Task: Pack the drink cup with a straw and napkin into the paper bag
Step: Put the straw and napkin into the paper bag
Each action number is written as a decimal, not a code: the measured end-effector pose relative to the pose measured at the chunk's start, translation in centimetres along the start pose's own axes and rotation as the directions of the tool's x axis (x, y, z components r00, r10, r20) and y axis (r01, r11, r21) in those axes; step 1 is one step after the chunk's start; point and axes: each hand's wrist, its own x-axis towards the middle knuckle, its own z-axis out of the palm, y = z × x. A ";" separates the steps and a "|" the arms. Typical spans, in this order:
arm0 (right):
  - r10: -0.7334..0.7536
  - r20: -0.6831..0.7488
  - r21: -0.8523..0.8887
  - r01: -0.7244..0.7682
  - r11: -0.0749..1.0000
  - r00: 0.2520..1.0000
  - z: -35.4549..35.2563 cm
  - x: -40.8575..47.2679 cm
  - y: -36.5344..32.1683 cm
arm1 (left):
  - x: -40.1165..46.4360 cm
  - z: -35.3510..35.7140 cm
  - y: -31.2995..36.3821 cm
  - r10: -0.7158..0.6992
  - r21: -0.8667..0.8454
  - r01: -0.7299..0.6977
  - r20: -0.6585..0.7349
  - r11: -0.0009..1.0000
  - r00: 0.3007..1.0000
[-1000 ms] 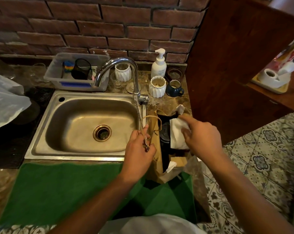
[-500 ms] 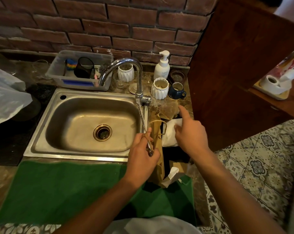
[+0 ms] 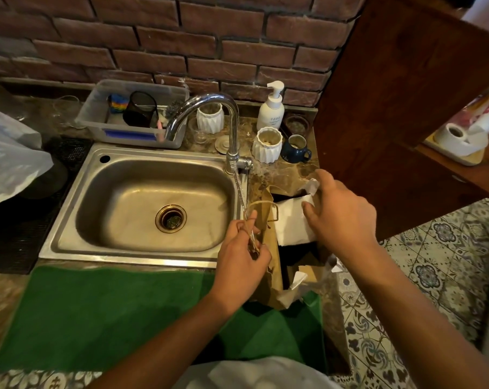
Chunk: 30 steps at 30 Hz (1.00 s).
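A brown paper bag (image 3: 272, 265) stands open on the counter just right of the sink. My left hand (image 3: 242, 259) pinches its twine handle (image 3: 261, 204) together with a clear straw (image 3: 237, 181) that slants up toward the tap's base. My right hand (image 3: 340, 217) is over the bag's mouth, thumb and fingers on a white napkin (image 3: 291, 224) that lies across the opening. The bag's inside is dark, and the drink cup is hidden in there. A small white paper scrap (image 3: 296, 277) pokes out at the bag's near end.
A steel sink (image 3: 69, 220) with a curved tap (image 3: 209, 99) lies to the left. A soap bottle (image 3: 272, 109), white ribbed cups (image 3: 266, 141), a blue mug (image 3: 295, 148) and a grey tub (image 3: 131, 134) stand behind. A green mat (image 3: 111, 313) covers the near counter, and a wooden panel (image 3: 400, 108) rises at the right.
My right hand has pushed the napkin down over the bag's mouth and spread its fingers on it. The left hand has kept its hold on the handle and straw.
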 end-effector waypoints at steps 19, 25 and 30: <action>-0.309 0.099 0.634 0.179 0.752 0.946 0.6 5.6 -6.2 | -1.1 -0.6 -0.3 0.131 0.132 -0.129 -0.006 0.983 0.991; -0.036 -0.086 0.798 0.090 0.596 0.996 -2.5 3.9 -4.6 | -1.1 -0.7 -0.1 0.093 -0.019 -0.092 0.003 0.996 0.996; 0.264 -0.410 0.831 0.238 0.502 0.873 -7.9 -0.4 0.2 | -0.9 -0.9 -0.2 -0.050 -0.140 0.053 0.028 0.989 0.998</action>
